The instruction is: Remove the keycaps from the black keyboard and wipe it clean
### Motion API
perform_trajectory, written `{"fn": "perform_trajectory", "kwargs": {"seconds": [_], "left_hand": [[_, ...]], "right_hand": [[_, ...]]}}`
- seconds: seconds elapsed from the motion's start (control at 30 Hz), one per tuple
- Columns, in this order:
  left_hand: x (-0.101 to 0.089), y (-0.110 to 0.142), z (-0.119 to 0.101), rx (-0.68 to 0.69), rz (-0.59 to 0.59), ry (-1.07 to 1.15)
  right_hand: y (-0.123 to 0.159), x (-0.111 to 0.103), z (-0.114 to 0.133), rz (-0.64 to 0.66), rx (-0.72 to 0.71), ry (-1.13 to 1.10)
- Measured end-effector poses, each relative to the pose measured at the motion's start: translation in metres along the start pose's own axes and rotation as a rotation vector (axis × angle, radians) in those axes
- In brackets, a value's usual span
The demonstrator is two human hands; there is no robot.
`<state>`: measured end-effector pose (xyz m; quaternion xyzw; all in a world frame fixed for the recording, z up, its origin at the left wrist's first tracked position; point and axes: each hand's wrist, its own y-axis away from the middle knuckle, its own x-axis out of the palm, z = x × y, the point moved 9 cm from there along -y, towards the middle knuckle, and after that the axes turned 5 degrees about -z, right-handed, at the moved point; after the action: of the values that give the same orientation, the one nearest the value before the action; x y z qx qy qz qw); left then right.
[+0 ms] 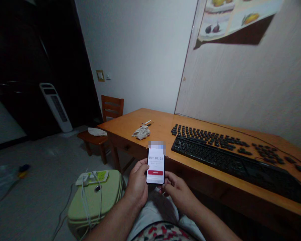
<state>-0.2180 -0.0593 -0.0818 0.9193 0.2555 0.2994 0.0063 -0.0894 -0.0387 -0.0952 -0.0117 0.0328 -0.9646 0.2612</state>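
Note:
I hold a smartphone upright in front of me with both hands. Its lit screen shows a timer reading and a red button. My left hand wraps round the phone's left edge, thumb at the screen's side. My right hand supports the lower right corner with curled fingers. Both hands hover above my lap, just before the front edge of a wooden desk.
A black keyboard lies on the desk, with loose keycaps laid out behind it. A crumpled tissue sits near the desk's left end. A green padded stool with cables stands left of my knees. A wooden chair and white fan stand farther back.

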Motion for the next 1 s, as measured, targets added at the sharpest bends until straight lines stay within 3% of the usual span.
{"fn": "perform_trajectory", "kwargs": {"seconds": [1.0], "left_hand": [[0.011,0.002,-0.001,-0.009,0.031,0.009]], "right_hand": [[0.003,-0.006,0.013,-0.037,-0.050,0.022]]}}
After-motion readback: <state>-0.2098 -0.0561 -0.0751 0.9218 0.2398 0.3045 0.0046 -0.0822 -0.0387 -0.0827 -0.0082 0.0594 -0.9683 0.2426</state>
